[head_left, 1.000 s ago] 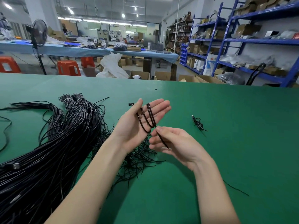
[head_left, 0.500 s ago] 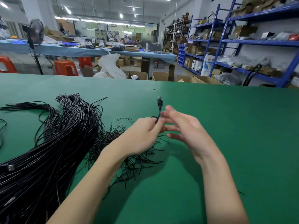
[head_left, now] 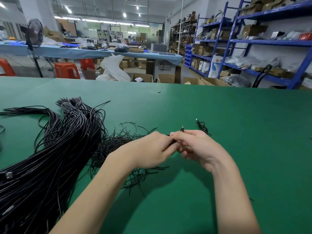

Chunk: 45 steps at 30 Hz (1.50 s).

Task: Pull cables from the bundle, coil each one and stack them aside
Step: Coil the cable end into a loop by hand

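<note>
L hand (head_left: 152, 149) & R hand (head_left: 197, 146) both pinching one coiled cable (head_left: 173, 141) betw. fingertips, plug end poking up. Judgement: keep loops tight, tuck tail before setting by finished coil (head_left: 201, 126). Bundle (head_left: 50, 149) lying left on green table (head_left: 236, 115). Cardboard boxes (head_left: 166, 78) beyond edge, contents unclear.

Blue shelving (head_left: 263, 43) (stacked with boxes) on the right; orange stools (head_left: 67, 70) beyond the green table (head_left: 236, 132).

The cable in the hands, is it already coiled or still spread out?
Coiled, mostly. The cable is gathered small between the left hand and the right hand; only its plug sticks out.
</note>
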Motion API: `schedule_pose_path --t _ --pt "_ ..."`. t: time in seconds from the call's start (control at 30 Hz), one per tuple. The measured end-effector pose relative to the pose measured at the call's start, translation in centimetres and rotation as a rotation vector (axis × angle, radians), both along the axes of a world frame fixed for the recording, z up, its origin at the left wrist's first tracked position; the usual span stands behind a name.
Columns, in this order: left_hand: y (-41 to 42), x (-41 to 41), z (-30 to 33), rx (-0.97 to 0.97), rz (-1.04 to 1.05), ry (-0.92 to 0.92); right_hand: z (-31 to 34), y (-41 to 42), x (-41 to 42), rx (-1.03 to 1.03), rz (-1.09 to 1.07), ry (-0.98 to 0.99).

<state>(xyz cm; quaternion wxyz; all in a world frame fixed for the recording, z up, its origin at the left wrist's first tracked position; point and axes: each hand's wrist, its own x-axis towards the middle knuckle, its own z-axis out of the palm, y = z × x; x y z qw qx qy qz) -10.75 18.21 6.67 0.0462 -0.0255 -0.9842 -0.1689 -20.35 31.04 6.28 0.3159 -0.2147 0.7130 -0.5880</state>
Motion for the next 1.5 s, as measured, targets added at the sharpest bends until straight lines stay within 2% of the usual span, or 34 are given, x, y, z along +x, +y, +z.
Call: schedule_pose_path --t 0.3,0.53,0.7,0.9,1.0,1.1,1.2,1.27,1.37,1.5 --pt "0.3 0.2 0.3 0.114 -0.011 -0.079 0.2 0.6 -0.7 0.062 0.113 -0.072" --pt "-0.1 0.7 0.7 0.272 -0.04 -0.096 -0.3 0.5 -0.9 0.0 0.151 -0.146" --pt "-0.4 0.8 1.1 0.304 -0.075 0.012 -0.6 0.3 -0.9 0.009 0.13 -0.135" --pt "-0.4 0.3 0.8 0.184 -0.094 0.232 -0.5 0.8 -1.5 -0.099 0.08 -0.249" --pt "-0.9 0.2 0.4 0.147 -0.071 0.25 -0.4 1.0 -1.3 -0.093 0.087 -0.224" --pt "-1.0 0.1 -0.2 0.279 -0.034 0.226 0.0 0.9 -0.9 -0.059 0.106 -0.099" --pt "-1.2 -0.2 -0.8 0.466 0.04 0.226 0.2 1.1 -1.1 0.103 0.087 0.294" --pt "-1.3 -0.3 -0.9 0.652 0.042 0.202 0.3 1.2 -1.4 0.057 0.087 0.417" --pt "-1.6 -0.3 -0.8 0.885 0.007 0.144 -0.1 1.1 -1.2 -0.122 0.15 0.211" --pt "-2.3 0.0 -0.7 0.987 -0.026 0.064 -0.9 0.6 -0.9 -0.234 0.217 -0.007"
